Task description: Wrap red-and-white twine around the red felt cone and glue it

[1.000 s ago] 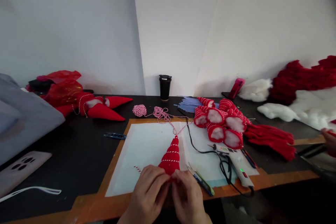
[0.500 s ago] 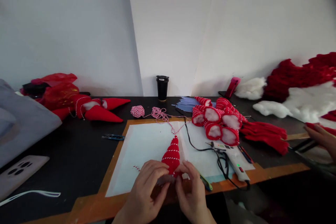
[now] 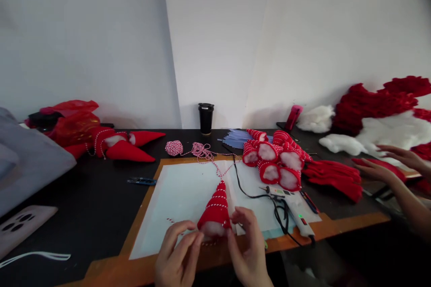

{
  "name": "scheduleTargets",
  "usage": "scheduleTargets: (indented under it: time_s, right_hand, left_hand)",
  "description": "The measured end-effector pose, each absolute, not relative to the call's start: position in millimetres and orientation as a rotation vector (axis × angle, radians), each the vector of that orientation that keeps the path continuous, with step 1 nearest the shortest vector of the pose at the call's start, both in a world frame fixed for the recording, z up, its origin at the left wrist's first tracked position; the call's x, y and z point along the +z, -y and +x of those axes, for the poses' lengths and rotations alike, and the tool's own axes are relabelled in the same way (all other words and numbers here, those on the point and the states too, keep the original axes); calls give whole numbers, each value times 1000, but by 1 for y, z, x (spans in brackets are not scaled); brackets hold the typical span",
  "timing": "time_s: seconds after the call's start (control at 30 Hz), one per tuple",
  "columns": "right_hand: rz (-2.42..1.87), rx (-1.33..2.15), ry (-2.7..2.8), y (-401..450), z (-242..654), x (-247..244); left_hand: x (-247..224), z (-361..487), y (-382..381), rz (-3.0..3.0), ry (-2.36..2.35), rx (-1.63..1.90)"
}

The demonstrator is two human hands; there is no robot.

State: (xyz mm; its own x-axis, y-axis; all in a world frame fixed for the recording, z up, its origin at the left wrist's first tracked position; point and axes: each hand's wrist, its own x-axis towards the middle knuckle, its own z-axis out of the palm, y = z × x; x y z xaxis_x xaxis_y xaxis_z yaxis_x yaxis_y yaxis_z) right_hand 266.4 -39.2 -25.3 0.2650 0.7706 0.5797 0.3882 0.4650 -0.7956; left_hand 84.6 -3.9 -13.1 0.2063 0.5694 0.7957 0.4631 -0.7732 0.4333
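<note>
My black worktable [image 3: 77, 193] holds a white paper sheet [image 3: 175, 202] on an orange-edged board, and a stuffed red felt cone [image 3: 214, 210] lies on the sheet, wound with red-and-white baker's twine [image 3: 202, 151]. My left hand [image 3: 177, 251] and right hand [image 3: 249, 246] are apart, at either side of the cone's base, neither clamped on it. A hot glue gun [image 3: 289, 210] lies to my right, and a co-worker's hands [image 3: 387, 166] are further right.

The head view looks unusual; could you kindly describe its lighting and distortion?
In the head view, soft, even light falls on the white wall with only faint shadows; the wide lens stretches the sides of the black tabletop; the top right corner darkens; the red fabric cone stays fairly sharp.
</note>
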Motion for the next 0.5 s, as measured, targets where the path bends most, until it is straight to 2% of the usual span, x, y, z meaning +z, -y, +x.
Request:
scheduleTargets:
  time_s: [0.13,0.3,0.5]
  right_hand:
    - [-1246,184,1390,53,290,-18]
    - [-1482,-131,1351,52,322,-19]
    - [-1443,-247,1405,58,342,-28]
  left_hand:
    - [-22,74,-2,2313,-1161,1658]
    - [-11,74,1,2182,-1270,1671]
    - [-13,40,-10,1772,-1430,1770]
